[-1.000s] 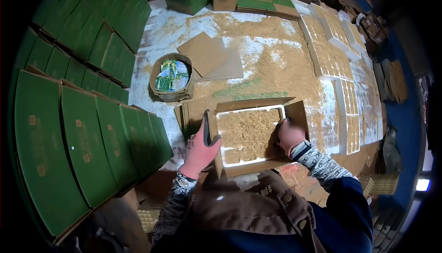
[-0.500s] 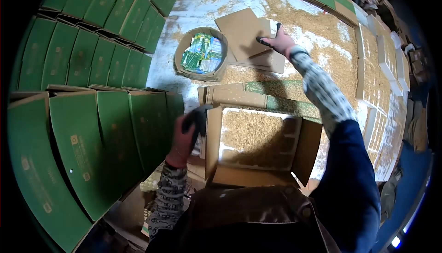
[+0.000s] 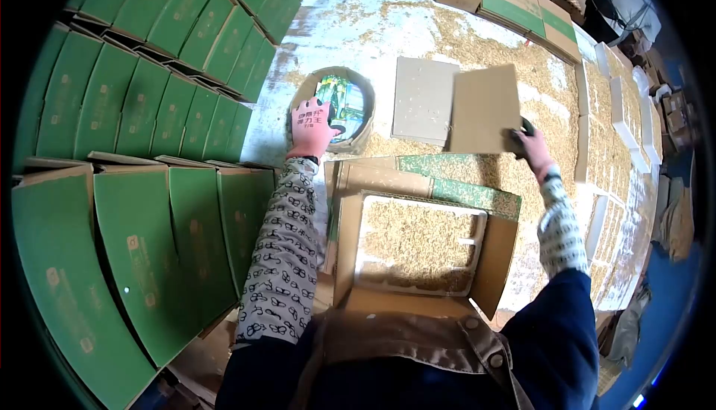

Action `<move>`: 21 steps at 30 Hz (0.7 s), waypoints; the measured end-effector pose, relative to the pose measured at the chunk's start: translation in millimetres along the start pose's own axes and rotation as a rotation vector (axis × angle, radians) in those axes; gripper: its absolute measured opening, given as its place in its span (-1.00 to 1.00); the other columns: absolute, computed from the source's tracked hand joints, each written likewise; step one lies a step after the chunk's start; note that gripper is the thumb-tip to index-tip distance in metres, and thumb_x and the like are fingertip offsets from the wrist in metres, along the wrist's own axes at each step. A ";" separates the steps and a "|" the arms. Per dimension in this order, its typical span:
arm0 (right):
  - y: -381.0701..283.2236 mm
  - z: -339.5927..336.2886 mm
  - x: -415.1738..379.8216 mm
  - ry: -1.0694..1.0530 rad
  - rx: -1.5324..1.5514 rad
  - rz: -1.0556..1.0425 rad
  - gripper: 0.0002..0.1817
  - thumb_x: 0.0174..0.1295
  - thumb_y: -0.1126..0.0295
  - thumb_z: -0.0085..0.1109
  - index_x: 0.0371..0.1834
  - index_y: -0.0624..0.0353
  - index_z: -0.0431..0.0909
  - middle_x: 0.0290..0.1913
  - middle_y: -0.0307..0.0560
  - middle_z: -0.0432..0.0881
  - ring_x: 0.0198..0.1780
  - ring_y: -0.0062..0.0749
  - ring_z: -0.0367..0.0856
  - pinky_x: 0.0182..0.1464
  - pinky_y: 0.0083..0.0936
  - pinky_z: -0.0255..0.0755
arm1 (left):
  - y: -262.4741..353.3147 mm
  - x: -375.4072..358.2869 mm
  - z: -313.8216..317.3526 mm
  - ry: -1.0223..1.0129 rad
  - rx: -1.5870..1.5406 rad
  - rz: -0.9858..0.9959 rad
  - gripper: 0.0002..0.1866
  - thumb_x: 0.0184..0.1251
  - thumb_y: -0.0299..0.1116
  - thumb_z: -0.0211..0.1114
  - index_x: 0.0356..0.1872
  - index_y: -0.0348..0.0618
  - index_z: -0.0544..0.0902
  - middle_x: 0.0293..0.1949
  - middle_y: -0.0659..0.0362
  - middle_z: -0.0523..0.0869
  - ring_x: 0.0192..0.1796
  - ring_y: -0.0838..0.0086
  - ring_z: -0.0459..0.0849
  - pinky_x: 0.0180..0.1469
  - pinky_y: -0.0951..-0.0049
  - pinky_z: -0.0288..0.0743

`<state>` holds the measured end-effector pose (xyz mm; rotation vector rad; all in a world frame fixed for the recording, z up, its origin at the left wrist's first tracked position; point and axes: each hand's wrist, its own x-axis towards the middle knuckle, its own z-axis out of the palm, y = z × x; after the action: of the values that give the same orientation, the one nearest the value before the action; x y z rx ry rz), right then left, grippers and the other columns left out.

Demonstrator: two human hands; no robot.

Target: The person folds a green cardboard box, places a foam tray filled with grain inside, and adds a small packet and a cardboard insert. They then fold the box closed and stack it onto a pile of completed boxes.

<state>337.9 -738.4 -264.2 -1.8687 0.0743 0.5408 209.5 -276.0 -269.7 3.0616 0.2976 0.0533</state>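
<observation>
Across the worktop (image 3: 377,33), open space spreads beyond one cardboard sheet (image 3: 485,108), its edge pinched in my right grip (image 3: 532,149), beside one gray sheet (image 3: 424,101). My left grip (image 3: 312,130), glove marked "力王," covers packets (image 3: 352,104) in one round container (image 3: 361,139), its hold unclear; one open carton (image 3: 498,257) sits nearer.

Left hand (image 3: 312,128) palm-down, arm (image 3: 282,253) outstretched

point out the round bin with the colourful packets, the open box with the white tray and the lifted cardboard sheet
round bin (image 3: 361,142): head view, lower right rim
open box (image 3: 496,259): head view, right flap
cardboard sheet (image 3: 485,108): head view, middle
</observation>
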 end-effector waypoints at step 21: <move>-50.2 107.3 -301.4 -0.483 -1.370 -0.757 -0.69 -0.03 0.35 0.12 -0.14 -0.10 0.57 -0.06 -0.21 0.53 -0.04 -0.37 0.52 -0.09 -0.44 0.45 | 80.3 -238.1 -180.2 0.144 -0.322 0.360 -0.37 -0.05 -0.30 0.38 0.14 -0.18 0.43 0.09 -0.04 0.49 0.16 0.06 0.42 0.26 0.04 0.20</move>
<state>49.1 -685.5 -127.6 -2.6885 -1.6123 0.4999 -16.0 -389.6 -91.3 2.7522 -0.2377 0.3069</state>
